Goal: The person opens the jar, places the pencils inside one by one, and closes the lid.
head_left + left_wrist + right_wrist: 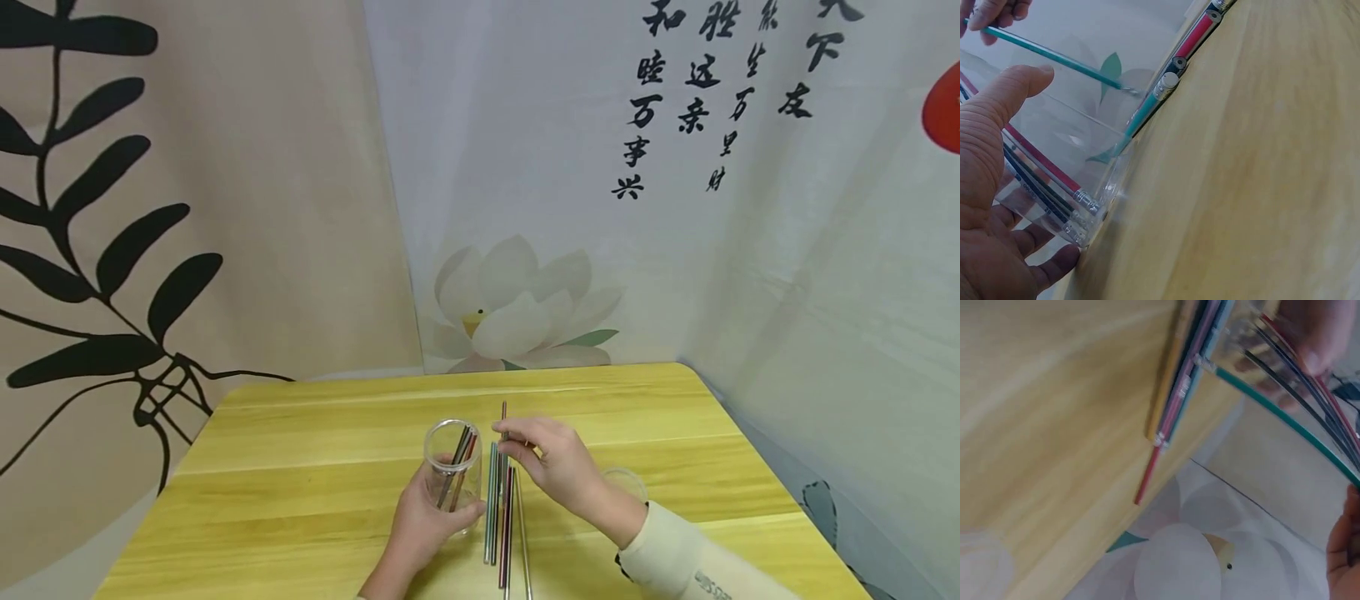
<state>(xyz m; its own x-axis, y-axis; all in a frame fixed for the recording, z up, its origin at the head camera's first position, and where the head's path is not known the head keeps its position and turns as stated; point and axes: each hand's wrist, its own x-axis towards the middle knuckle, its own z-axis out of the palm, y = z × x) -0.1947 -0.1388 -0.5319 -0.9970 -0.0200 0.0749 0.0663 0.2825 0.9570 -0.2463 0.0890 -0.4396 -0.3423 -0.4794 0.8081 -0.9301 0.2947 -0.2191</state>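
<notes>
My left hand point(426, 512) grips a clear jar point(470, 479) by its side, the jar resting upright on the table. Inside lean several pencils point(459, 467), dark and red, with metal-banded ends at the bottom in the left wrist view. To the jar's right is my right hand point(558, 467), its fingertips pinching a teal pencil point(1054, 56) by one end. That pencil slants with its metal-banded end downward, outside the jar in the left wrist view. Below the right hand lies a bunch of pencils point(507, 525); one red pencil point(1147, 475) sticks out past the others.
A clear round lid point(626, 479) lies on the table behind the right wrist. The wood-patterned table point(300, 483) reaches to a hanging cloth point(540, 167) printed with a lotus and characters. A plant print point(105, 275) covers the left cloth.
</notes>
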